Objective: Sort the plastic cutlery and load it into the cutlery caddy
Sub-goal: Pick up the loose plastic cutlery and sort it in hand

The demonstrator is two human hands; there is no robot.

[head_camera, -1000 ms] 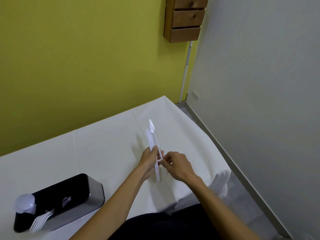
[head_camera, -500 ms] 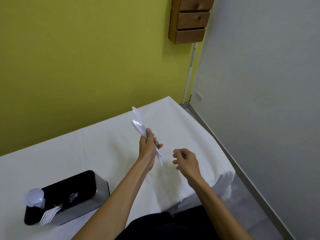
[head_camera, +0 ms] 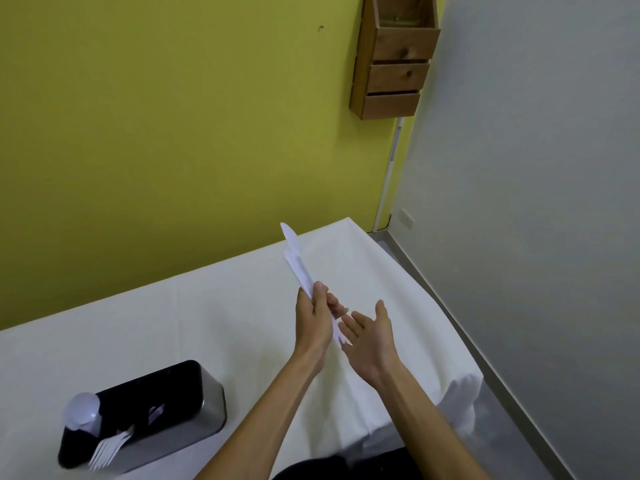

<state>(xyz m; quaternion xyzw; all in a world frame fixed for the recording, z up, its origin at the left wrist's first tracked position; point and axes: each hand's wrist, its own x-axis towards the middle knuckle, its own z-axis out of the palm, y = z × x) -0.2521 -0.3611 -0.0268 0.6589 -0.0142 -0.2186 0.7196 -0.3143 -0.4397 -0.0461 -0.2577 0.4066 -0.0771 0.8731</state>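
Gripping a bundle of cutlery (head_camera: 299,268) above the desk (head_camera: 173,317), the left hand (head_camera: 313,320) faces the right hand (head_camera: 370,336), spread beside it.

Left hand (head_camera: 313,322) raised, fingers curled in a grip, forearm reaching forward, right hand (head_camera: 372,336) just beside it, palm open, fingers straight, thumb up

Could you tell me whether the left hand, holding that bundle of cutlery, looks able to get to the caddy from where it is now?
Probably yes. The left hand grips the bundle of white cutlery above the table, and the caddy stands lower left on the same side. Only bare tablecloth lies between them; the right hand is on the far side.
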